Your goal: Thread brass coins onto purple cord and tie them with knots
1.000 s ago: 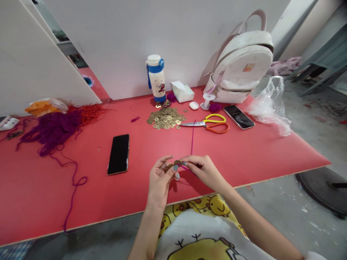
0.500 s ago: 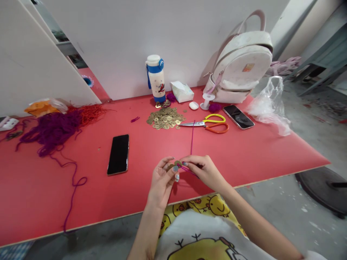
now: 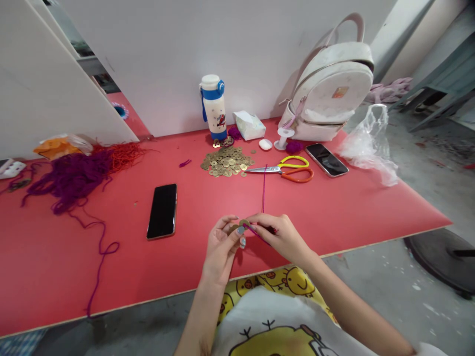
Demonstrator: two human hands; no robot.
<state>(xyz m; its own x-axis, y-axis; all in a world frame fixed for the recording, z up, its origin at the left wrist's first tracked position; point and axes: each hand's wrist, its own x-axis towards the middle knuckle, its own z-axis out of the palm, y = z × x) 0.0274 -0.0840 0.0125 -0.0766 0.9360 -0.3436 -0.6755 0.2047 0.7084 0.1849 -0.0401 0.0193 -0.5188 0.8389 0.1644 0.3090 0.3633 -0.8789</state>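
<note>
Coins (image 3: 244, 222), brass-coloured: at the fingertips of my left grip (image 3: 218, 244), pinched between thumb and fingers. Cord (image 3: 260, 235), purple: between both grips, apparently nipped by thumb and forefinger of my right grip (image 3: 284, 236). Strand (image 3: 263, 194), purple: beyond the right grip, reaching the scissors (image 3: 270, 169); I could not tell whether it joined the cord. Hazards, in my judgement: a hard rightward tug could have slid a coin from the pinch; a catch at the scissors could have jerked the work; a dropped coin could have rolled off the table (image 3: 315, 217).
</note>
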